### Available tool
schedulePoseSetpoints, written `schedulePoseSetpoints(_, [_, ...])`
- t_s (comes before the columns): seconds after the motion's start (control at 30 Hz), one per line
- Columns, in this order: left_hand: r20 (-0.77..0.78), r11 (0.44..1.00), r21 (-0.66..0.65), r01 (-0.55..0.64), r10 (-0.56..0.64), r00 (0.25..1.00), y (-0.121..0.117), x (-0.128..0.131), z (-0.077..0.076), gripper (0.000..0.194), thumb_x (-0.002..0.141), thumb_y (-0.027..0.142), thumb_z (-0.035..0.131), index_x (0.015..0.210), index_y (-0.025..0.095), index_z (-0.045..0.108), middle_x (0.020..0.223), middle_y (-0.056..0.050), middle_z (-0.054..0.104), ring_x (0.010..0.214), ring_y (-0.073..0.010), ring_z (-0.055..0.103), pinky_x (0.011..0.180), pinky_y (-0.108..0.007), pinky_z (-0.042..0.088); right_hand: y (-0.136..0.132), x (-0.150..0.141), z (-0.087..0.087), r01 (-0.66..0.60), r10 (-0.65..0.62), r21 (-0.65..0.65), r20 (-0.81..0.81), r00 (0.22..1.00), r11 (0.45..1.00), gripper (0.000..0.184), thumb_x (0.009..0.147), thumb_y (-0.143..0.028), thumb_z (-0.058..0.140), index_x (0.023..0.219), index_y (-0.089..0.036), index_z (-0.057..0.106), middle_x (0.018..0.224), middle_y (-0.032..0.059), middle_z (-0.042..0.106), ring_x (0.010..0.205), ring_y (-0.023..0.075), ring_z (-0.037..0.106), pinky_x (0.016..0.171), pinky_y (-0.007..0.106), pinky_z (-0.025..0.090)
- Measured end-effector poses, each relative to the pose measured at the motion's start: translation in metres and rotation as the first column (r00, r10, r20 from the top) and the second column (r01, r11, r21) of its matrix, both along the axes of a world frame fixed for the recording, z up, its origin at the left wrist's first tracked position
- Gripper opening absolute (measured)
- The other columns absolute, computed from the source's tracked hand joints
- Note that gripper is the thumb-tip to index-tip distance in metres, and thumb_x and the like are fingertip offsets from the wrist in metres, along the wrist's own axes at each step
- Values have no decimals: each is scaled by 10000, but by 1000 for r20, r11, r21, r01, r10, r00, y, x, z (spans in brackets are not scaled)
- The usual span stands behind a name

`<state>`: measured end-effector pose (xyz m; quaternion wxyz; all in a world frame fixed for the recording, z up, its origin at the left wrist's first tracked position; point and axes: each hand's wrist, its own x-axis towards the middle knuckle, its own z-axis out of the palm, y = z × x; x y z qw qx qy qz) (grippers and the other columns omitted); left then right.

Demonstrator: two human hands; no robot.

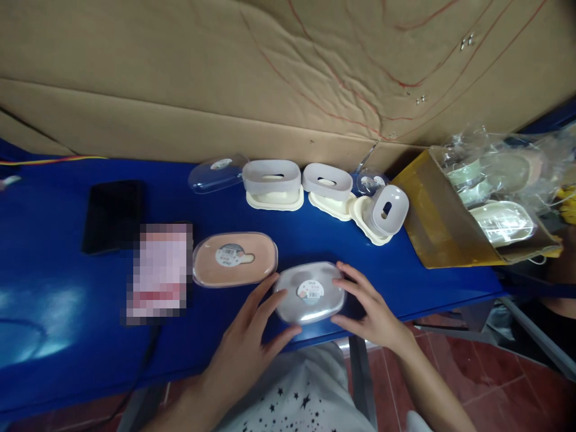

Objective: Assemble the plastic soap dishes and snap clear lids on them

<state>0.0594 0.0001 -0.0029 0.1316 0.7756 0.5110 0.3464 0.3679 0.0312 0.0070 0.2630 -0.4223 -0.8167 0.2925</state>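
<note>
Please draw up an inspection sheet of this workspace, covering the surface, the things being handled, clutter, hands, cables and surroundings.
Surface: blue table, with glare at far left.
Things handled: lidded grey box with a round label; lidded pink box to its left.
Clutter: three grey shells with cream trays, clear lids, dark flat object, pixelated rectangle, unreadable.
Hands: left hand and right hand span opposite ends of the grey box.
Cables: dark cable running toward the front edge; red-and-yellow cable at back left.
Surroundings: brown covering behind; cardboard box of wrapped items at right; red tiled floor.
</note>
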Motion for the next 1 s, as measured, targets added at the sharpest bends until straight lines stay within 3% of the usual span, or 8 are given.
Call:
schedulePoseSetpoints(0.27, [-59, 1000, -1, 22, -22, 998, 4, 2, 0, 450, 1158, 565, 517, 1421, 208, 588, 1515, -185, 700, 1365, -316, 742, 1025, -470, 713, 1, 3, -2, 21, -22, 21, 51, 998, 1000, 638, 1052, -371, 777, 1635, -368, 517, 1732, 115, 504, 1585, 335, 545, 1217, 540, 602])
schedulePoseSetpoints(0.4, [-104, 999, 12, 34, -33, 994, -1, -1, 5, 421, 1185, 480, 483, 1479, 190, 569, 1581, -201, 648, 1416, -318, 703, 1039, -467, 708, 0, 2, -2, 13, -19, 76, 78, 997, 997, 641, 1046, -363, 777, 1627, -356, 507, 1747, 124, 480, 1603, 347, 520, 1220, 565, 596])
schedulePoseSetpoints(0.57, [-153, 981, 168, -93, 120, 981, -9, -27, 13, 316, 1101, 246, 667, 1412, 205, 634, 1478, -176, 685, 1327, -329, 722, 1034, -499, 696, -4, 1, -3, 18, -27, 92, 97, 995, 996, 617, 1044, -344, 773, 1602, -326, 513, 1747, 145, 481, 1590, 352, 537, 1198, 561, 611])
schedulePoseSetpoints(0.67, [-151, 976, 143, -161, 183, 972, -8, -44, 14, 333, 1106, 286, 660, 1425, 197, 626, 1544, -192, 617, 1379, -357, 676, 1077, -550, 667, -10, -4, -4, 9, -25, 131, 115, 993, 991, 590, 1047, -362, 769, 1581, -302, 527, 1711, 173, 512, 1570, 371, 556, 1167, 574, 630])
schedulePoseSetpoints(0.83, [-122, 996, -35, -79, 74, 990, 6, -56, 14, 477, 1168, 367, 528, 1626, 245, 475, 1771, -178, 405, 1614, -377, 474, 1234, -592, 555, -12, -30, -4, -28, 7, 188, 112, 994, 982, 560, 1048, -414, 765, 1543, -276, 542, 1647, 206, 560, 1504, 394, 617, 1110, 605, 663])
schedulePoseSetpoints(1.0, [-45, 999, -29, 17, -19, 999, 15, -60, 22, 532, 1196, 389, 422, 1713, 278, 373, 1821, -171, 332, 1649, -361, 430, 1253, -589, 534, 9, -68, -3, -32, -4, 247, 146, 989, 968, 577, 1039, -463, 776, 1522, -251, 544, 1608, 224, 572, 1469, 415, 637, 1109, 620, 661])
